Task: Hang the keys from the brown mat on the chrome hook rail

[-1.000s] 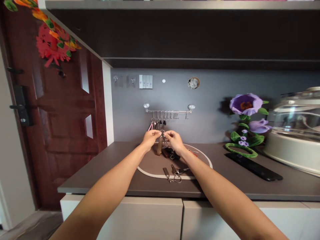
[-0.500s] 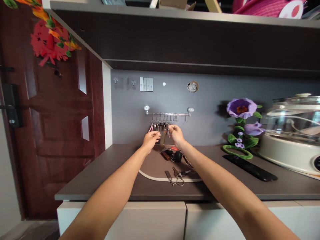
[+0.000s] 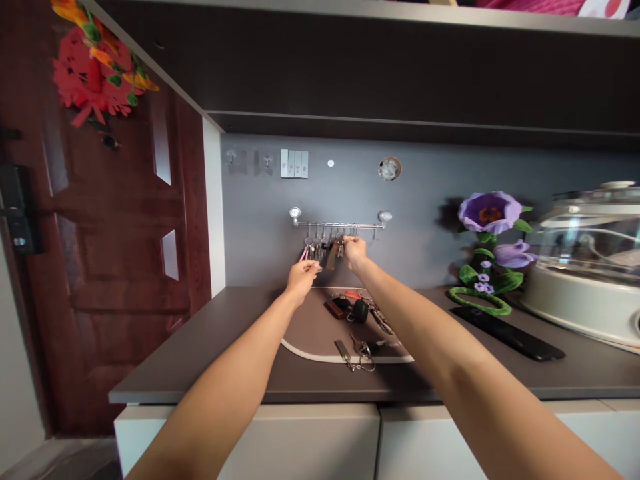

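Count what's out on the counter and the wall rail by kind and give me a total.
Hook rail on the wall: 1
Oval mat on the counter: 1
Loose key bunches on the mat: 2, a dark bunch and a metal bunch
Purple fabric flowers: 2
Black flat device: 1
Glass-lidded cooker: 1
Total: 8

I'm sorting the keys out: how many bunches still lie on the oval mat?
3, as far as shows: a dark fob bunch at the mat's back, a bunch to its right, and one at the front edge. The right forearm may hide more.
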`<state>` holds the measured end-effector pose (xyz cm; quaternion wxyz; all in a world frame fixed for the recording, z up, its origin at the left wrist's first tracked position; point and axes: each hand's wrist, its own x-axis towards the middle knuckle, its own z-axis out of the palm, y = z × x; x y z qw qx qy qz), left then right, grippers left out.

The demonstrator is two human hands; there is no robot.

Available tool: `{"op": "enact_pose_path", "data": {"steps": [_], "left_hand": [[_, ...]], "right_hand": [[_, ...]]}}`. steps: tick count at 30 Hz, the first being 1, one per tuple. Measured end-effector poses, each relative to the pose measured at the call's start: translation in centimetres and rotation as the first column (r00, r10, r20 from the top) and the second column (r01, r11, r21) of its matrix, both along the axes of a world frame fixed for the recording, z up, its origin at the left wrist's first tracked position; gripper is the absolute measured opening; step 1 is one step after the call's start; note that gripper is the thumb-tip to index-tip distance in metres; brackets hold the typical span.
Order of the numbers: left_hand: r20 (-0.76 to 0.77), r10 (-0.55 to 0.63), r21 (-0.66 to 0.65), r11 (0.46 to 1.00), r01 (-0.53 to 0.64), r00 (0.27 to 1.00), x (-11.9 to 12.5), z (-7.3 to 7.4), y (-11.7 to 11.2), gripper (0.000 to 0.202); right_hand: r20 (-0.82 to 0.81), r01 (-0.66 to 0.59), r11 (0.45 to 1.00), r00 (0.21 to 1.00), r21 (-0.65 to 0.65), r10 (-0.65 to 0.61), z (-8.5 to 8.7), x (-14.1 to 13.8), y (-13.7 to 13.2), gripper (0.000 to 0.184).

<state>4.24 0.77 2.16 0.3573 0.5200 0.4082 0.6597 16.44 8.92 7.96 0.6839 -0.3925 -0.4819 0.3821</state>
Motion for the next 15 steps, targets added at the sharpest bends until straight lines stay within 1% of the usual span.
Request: {"op": "enact_pose_path", "data": {"steps": [2,5,9,15], "left_hand": [[0.011,0.004,-0.005,1.000,-0.004,1.000,0.0,0.0,0.0,0.012],[0.013,0.002,-0.008,1.000,-0.002,1.000,-0.1,0.0,0.0,0.012],[-0.008,0.010,-0.009,1.000,-0.010,1.000,-0.1,0.1,-0.1,0.011],[-0.047,0.019,-0.031,0.999,-0.020,0.999,-0.2,0.0,-0.1,0.011]], "right_hand": [[-0.072,-0.009,0.999,0.997,-0.048,0.005,0.2,-0.2,0.0,0.008],[-0.091,-0.012,0.998,0.996,-0.057,0.007,0.2,-0.4,0.0,0.009],[-0.083,0.002,0.998,0.997,-0.064,-0.007,-0.1,-0.4,0.1,0.008],[-0.043,0.006,0.996,0.999,-0.091,-0.010,-0.9,-0.2,0.2,0.015]]}}
